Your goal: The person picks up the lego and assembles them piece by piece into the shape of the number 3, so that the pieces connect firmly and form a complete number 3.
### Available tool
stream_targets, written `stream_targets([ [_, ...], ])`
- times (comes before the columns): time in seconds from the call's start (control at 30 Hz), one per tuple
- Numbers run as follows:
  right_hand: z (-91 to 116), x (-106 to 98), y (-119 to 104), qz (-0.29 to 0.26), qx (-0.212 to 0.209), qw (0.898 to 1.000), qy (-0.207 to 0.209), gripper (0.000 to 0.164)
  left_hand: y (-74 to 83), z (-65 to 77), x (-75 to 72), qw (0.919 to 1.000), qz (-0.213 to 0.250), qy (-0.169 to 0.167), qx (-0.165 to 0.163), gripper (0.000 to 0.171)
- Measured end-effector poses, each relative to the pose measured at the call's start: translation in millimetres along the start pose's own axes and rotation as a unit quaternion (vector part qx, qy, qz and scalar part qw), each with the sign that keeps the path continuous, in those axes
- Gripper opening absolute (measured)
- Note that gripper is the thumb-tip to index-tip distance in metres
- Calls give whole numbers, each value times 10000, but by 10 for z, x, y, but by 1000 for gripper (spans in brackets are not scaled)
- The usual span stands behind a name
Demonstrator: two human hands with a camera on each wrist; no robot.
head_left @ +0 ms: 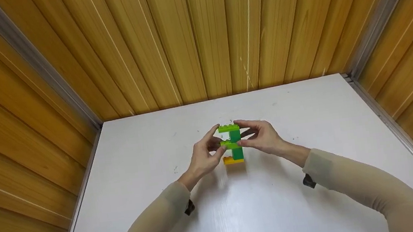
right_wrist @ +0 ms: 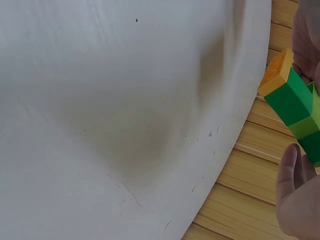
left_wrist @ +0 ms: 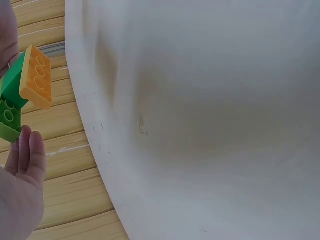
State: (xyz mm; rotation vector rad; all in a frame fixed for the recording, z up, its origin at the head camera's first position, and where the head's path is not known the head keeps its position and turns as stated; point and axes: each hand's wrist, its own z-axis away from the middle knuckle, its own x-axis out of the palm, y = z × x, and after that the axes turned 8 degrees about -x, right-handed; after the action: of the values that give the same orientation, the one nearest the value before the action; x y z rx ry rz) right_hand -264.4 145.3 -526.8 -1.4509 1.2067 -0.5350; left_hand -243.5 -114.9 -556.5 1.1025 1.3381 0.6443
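Between the two hands is a toy building-block structure (head_left: pixel 237 154) shaped like a letter E opening to the left. A lime-green block (head_left: pixel 227 128) tops it and another lime-green piece crosses its middle. Dark green bricks (right_wrist: pixel 290 102) link the levels, and an orange block (head_left: pixel 231 161) forms the base. The orange underside (left_wrist: pixel 39 72) shows in the left wrist view, so the structure is held off the table. My left hand (head_left: pixel 204 157) grips the left side, thumb at the middle piece, index finger at the top. My right hand (head_left: pixel 266 137) holds the right side likewise.
A white table (head_left: pixel 156 216) with small dark marks lies beneath the hands. Wood-patterned panels (head_left: pixel 208 37) stand behind it and at both sides, with grey metal strips (head_left: pixel 383 11) at the corners. Shadows fall on the tabletop below the hands.
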Motion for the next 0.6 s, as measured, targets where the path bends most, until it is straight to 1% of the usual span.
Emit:
stream_targets([
  [0.13,15,34,20,134,-97,9998,-142,87,26,-15,-8,9994,220,67,-262,74],
  [0.23,29,58,35,126,-59,9997,-223,94,54,-25,-17,9981,362,145,-477,74],
  [0.3,36,69,47,131,-11,9997,-211,95,71,-35,-24,9975,384,189,-555,74],
  [0.43,35,79,63,205,102,9997,-99,91,101,-54,-28,9972,320,234,-634,73],
  [0.6,23,65,84,41,448,9990,19,89,106,-92,-19,9962,361,211,-767,70],
])
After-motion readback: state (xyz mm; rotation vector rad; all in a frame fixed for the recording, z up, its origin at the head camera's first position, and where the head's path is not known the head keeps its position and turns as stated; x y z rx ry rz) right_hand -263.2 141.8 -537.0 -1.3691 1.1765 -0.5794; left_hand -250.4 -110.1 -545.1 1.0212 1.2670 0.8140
